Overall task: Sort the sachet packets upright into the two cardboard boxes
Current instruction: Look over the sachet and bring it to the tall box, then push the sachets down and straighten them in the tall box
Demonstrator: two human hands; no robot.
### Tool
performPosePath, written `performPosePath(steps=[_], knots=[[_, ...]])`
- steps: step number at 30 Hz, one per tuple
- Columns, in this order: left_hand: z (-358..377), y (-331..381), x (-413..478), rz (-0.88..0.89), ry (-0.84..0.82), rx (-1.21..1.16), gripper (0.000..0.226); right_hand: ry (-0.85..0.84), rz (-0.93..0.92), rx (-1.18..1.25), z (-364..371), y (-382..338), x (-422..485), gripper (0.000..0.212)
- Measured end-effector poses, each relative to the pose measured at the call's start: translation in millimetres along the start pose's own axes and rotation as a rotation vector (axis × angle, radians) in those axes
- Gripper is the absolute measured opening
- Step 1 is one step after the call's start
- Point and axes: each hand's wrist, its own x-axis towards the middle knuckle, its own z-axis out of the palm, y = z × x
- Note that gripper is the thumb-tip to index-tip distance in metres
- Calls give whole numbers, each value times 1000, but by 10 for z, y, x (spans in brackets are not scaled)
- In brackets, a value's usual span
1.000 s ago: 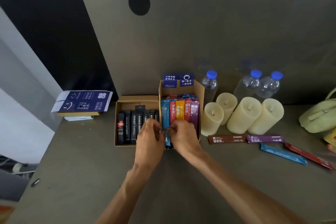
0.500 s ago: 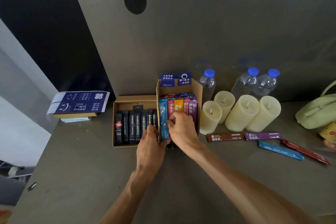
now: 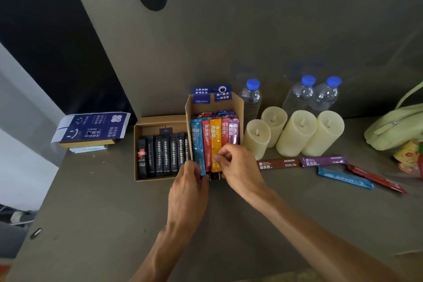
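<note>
Two cardboard boxes stand side by side on the grey table. The low left box (image 3: pixel 160 120) holds a row of black sachets (image 3: pixel 163 154). The taller right box (image 3: pixel 239 103) holds upright coloured sachets: blue (image 3: pixel 197 144), red, yellow (image 3: pixel 215 142), red and purple. My left hand (image 3: pixel 188 186) rests at the front of the right box, fingers touching the blue sachet's lower end. My right hand (image 3: pixel 238 167) pinches the lower part of the yellow sachet. On the table to the right lie loose sachets: brown (image 3: pixel 278 163), purple (image 3: pixel 324 160), blue (image 3: pixel 344 180) and red (image 3: pixel 375 178).
Several cream candles (image 3: pixel 295 131) stand right of the boxes, with three blue-capped water bottles (image 3: pixel 299 94) behind them. A green bag (image 3: pixel 398 125) sits at the far right. A blue printed package (image 3: pixel 91 128) lies at the left. A grey wall panel rises behind.
My right hand has moved rightwards from the blue sachet across the row to the yellow one. My left hand has slid down to the front of the right box.
</note>
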Motion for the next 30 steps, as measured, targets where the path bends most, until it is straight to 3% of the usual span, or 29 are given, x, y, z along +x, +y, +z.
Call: performPosePath(steps=[7, 11, 15, 19, 25, 28, 30], knots=[[486, 426, -106, 264, -103, -39, 6, 111, 82, -95, -722, 489, -261, 11], [974, 678, -60, 401, -288, 27, 27, 157, 139, -169, -1039, 912, -355, 7], [1416, 791, 65, 332, -480, 187, 53, 146, 235, -244, -1213, 1279, -427, 12], [1639, 660, 97, 272, -540, 304, 67, 119, 272, -267, -1304, 1487, -463, 16], [1507, 466, -49, 357, -527, 332, 68, 57, 205, -388, -1311, 1555, -368, 14], [1383, 391, -184, 400, -559, 309, 66, -87, 151, -471, -1254, 1547, -339, 28], [1345, 342, -242, 410, -564, 295, 65, -171, 131, -518, -1191, 1525, -352, 26]])
